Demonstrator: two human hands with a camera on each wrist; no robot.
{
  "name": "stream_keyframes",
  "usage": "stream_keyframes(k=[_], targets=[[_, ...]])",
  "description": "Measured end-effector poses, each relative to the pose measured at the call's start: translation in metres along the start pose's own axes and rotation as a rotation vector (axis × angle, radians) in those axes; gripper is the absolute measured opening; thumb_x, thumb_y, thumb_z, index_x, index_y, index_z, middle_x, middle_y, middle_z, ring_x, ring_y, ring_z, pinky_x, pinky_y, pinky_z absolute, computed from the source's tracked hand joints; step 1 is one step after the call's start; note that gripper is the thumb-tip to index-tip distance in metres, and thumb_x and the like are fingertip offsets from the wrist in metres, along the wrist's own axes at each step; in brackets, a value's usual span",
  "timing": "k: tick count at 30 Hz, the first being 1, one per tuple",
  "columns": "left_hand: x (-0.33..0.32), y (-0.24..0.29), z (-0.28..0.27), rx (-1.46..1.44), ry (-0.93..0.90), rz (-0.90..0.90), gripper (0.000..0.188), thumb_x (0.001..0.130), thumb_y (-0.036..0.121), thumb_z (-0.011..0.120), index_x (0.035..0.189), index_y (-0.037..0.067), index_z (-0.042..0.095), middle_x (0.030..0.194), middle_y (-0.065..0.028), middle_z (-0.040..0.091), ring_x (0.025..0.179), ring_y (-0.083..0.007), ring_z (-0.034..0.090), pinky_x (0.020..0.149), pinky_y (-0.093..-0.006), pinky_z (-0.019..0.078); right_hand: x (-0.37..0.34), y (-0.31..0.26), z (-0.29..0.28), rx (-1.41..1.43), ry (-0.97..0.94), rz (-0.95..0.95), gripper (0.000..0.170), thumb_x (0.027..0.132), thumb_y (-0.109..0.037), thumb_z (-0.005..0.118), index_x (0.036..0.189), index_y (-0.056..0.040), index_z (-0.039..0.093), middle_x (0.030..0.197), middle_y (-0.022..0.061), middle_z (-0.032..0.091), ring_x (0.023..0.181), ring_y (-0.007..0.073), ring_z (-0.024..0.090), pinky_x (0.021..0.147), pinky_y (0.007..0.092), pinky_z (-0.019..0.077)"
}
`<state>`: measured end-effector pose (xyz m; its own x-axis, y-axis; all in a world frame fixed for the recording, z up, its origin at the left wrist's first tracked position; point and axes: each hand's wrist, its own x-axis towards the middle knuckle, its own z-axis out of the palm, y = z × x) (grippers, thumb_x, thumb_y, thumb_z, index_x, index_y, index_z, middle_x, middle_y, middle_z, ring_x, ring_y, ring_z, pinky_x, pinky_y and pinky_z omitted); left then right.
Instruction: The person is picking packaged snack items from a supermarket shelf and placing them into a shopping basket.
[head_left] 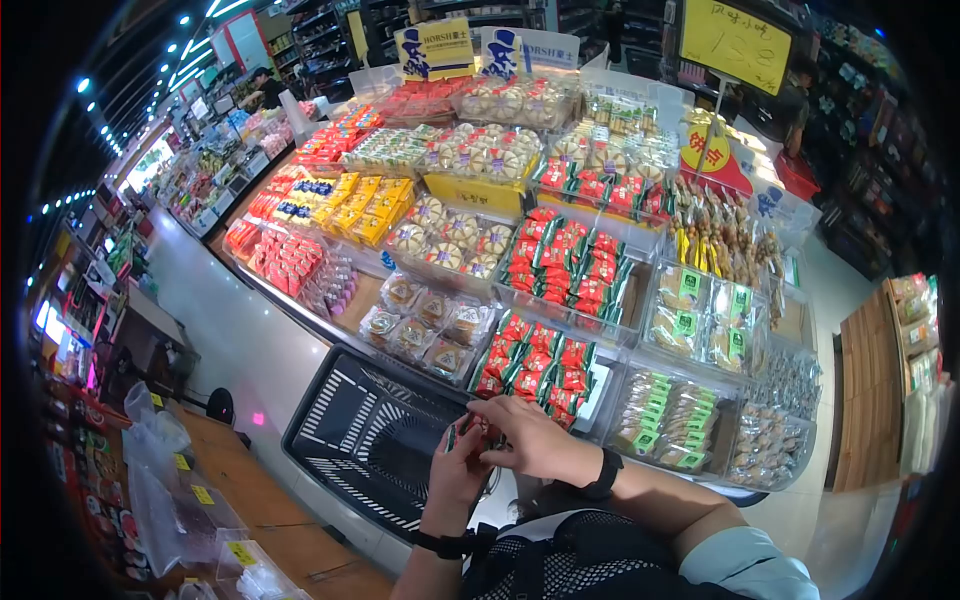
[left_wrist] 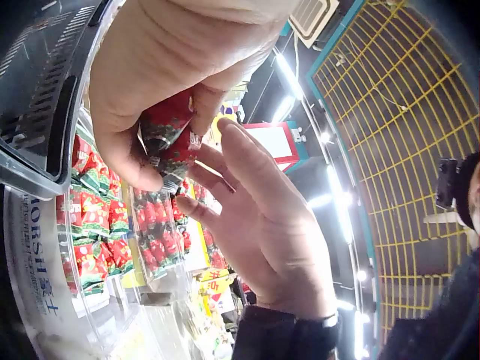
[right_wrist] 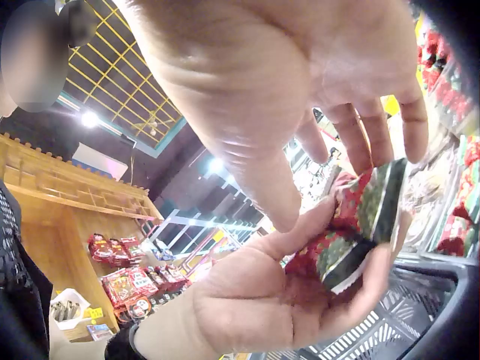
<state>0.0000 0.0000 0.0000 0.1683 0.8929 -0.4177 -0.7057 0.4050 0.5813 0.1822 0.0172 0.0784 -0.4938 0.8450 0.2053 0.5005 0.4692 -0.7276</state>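
Observation:
My left hand [head_left: 453, 482] grips small red-and-green snack packets [right_wrist: 346, 259] over the shopping basket [head_left: 318, 425]; two show in the right wrist view, one above the other. Close beside it is my right hand [head_left: 548, 442], its fingers loosely extended and its thumb straight. In the left wrist view the fingers of the right hand [left_wrist: 274, 232] reach toward the red packet [left_wrist: 171, 133], with the palm bare. Just beyond both hands, a bin of matching red-and-green packets [head_left: 540, 362] stands at the near edge of the display.
The display holds clear bins of round wrapped pastries [head_left: 425, 318], green-labelled packs [head_left: 665, 415] and yellow packets [head_left: 370, 208]. A yellow price sign [head_left: 735, 42] rises at the back right. Wooden counters [head_left: 230, 470] line the left, with a pale aisle floor [head_left: 215, 330] between.

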Motion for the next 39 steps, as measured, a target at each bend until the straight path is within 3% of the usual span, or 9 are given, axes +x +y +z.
stream_keyframes(k=[3, 6, 9, 13, 16, 25, 30, 34, 39], targets=[[-0.030, 0.036, 0.005, 0.008, 0.153, -0.015, 0.029, 0.095, 0.005, 0.060, 0.124, 0.005, 0.057, 0.110, -0.0087, 0.066, 0.096, -0.0228, 0.067, 0.076, -0.0392, 0.0568, 0.000, -0.009, 0.010, 0.138, 0.117, -0.018, 0.063, 0.075, -0.016, 0.077, 0.132, -0.0034, 0.053, 0.115, 0.0203, 0.057, 0.109, 0.0381, 0.055, 0.093, 0.0464, 0.0443], [0.008, 0.022, -0.013, 0.060, 0.076, 0.122, 0.026, 0.096, 0.010, 0.060, 0.122, 0.007, 0.059, 0.112, -0.0081, 0.067, 0.102, -0.0233, 0.065, 0.082, -0.0457, 0.0555, -0.006, 0.022, -0.039, 0.093, 0.160, -0.018, 0.052, 0.078, -0.010, 0.074, 0.126, -0.0023, 0.056, 0.107, 0.0182, 0.061, 0.104, 0.0373, 0.060, 0.089, 0.0433, 0.0490], [0.011, 0.036, -0.041, 0.078, 0.250, 0.166, 0.021, 0.095, 0.010, 0.062, 0.116, 0.007, 0.060, 0.109, -0.0086, 0.068, 0.098, -0.0232, 0.066, 0.081, -0.0463, 0.0561, -0.022, 0.038, -0.057, 0.106, 0.012, 0.141, 0.045, 0.083, -0.012, 0.069, 0.125, -0.0018, 0.056, 0.107, 0.0189, 0.061, 0.104, 0.0382, 0.060, 0.090, 0.0444, 0.0487], [0.031, 0.041, -0.100, 0.101, 0.439, 0.068, 0.022, 0.092, 0.012, 0.067, 0.112, 0.007, 0.060, 0.103, -0.0094, 0.068, 0.090, -0.0221, 0.067, 0.076, -0.0450, 0.0572, -0.030, 0.066, -0.056, 0.095, -0.086, 0.114, 0.041, 0.084, -0.012, 0.068, 0.122, -0.0025, 0.056, 0.107, 0.0204, 0.061, 0.102, 0.0415, 0.060, 0.089, 0.0454, 0.0486], [0.047, 0.026, -0.142, 0.284, 0.545, -0.059, 0.024, 0.087, 0.004, 0.071, 0.108, -0.001, 0.061, 0.094, -0.0086, 0.067, 0.084, -0.0183, 0.067, 0.070, -0.0325, 0.0559, -0.040, 0.080, -0.047, 0.098, -0.092, 0.067, 0.039, 0.083, -0.012, 0.070, 0.118, -0.0029, 0.057, 0.103, 0.0194, 0.062, 0.096, 0.0409, 0.061, 0.083, 0.0461, 0.0499], [0.102, -0.020, -0.189, 0.883, 0.723, -0.532, 0.019, 0.078, 0.013, 0.080, 0.089, 0.005, 0.067, 0.080, -0.0076, 0.067, 0.068, -0.0174, 0.062, 0.055, -0.0335, 0.0458, -0.034, 0.089, -0.057, 0.099, -0.212, 0.214, 0.033, 0.083, -0.012, 0.069, 0.114, -0.0054, 0.060, 0.099, 0.0150, 0.061, 0.093, 0.0362, 0.061, 0.081, 0.0438, 0.0496], [0.150, -0.094, -0.309, 0.621, 0.527, -0.811, 0.023, 0.086, 0.038, 0.073, 0.097, 0.018, 0.070, 0.083, 0.0042, 0.066, 0.077, -0.0154, 0.060, 0.068, -0.0391, 0.0479, -0.026, 0.095, -0.058, 0.024, -0.264, 0.328, 0.033, 0.085, -0.014, 0.067, 0.116, -0.0064, 0.060, 0.097, 0.0135, 0.060, 0.090, 0.0342, 0.060, 0.079, 0.0430, 0.0478], [0.140, -0.087, -0.268, 0.512, 0.634, -0.768, 0.027, 0.083, 0.037, 0.077, 0.099, 0.017, 0.070, 0.093, -0.0005, 0.068, 0.085, -0.0191, 0.063, 0.077, -0.0472, 0.0485, -0.013, 0.094, -0.054, 0.010, -0.279, 0.384, 0.033, 0.084, -0.014, 0.068, 0.115, -0.0061, 0.060, 0.097, 0.0136, 0.060, 0.090, 0.0344, 0.060, 0.078, 0.0432, 0.0480], [0.137, -0.087, -0.250, 0.394, 0.708, -0.730, 0.021, 0.086, 0.028, 0.075, 0.099, 0.012, 0.070, 0.089, -0.0023, 0.070, 0.083, -0.0184, 0.065, 0.076, -0.0417, 0.0505, 0.003, 0.099, -0.043, -0.023, -0.314, 0.340, 0.030, 0.086, -0.014, 0.068, 0.114, -0.0058, 0.061, 0.099, 0.0140, 0.060, 0.092, 0.0353, 0.060, 0.079, 0.0435, 0.0486]])
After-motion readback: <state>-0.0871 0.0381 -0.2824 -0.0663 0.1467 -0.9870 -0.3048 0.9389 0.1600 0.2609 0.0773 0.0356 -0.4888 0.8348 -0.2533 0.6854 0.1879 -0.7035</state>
